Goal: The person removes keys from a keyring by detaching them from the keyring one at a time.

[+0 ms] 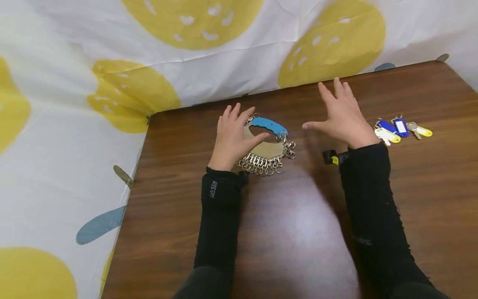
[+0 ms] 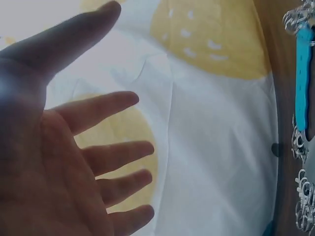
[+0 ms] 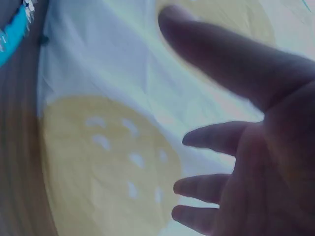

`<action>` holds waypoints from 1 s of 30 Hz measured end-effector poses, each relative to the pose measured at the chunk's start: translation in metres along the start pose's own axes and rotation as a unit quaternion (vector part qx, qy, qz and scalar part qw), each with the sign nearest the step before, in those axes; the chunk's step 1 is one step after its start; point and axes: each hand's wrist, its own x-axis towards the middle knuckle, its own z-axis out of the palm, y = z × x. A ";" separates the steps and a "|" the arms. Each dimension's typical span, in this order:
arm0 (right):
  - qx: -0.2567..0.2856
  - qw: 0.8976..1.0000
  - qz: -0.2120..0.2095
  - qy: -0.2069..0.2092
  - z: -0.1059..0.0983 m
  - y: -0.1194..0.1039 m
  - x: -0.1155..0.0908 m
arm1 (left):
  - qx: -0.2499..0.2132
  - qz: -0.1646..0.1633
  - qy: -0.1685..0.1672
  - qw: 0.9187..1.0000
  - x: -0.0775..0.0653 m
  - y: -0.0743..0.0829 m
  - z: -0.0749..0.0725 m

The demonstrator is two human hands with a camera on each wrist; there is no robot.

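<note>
In the head view my left hand (image 1: 232, 139) hovers with fingers spread, partly covering a key holder plate (image 1: 270, 150). That plate is beige, with a blue handle grip (image 1: 269, 124) and several metal clips with rings (image 1: 261, 166) along its edge. My right hand (image 1: 345, 118) is raised with thumb and fingers apart, between the plate and a group of keys with tags. Nothing lies in either palm. The left wrist view shows the left hand (image 2: 83, 147) with straight fingers, and the blue grip (image 2: 303, 78) at the right edge. The right hand (image 3: 261, 132) looks equally empty in its wrist view.
Keys with blue tags (image 1: 401, 127) and yellow tags (image 1: 424, 131) lie on the brown wooden table (image 1: 179, 199) at the right. A white curtain (image 1: 231, 62) with yellow shapes hangs along the back and left edges. A black strap with a device (image 1: 330, 157) is on the right wrist.
</note>
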 end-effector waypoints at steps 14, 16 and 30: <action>0.017 0.986 0.109 0.127 -0.050 0.082 -0.080 | -0.015 0.049 0.096 0.994 -0.017 -0.007 -0.020; 0.007 0.988 0.113 0.101 -0.043 0.101 -0.069 | 0.012 0.030 0.064 0.997 -0.002 -0.010 -0.008; 0.004 0.997 0.060 0.051 -0.038 0.101 -0.048 | 0.046 0.033 0.008 0.998 -0.005 -0.004 -0.013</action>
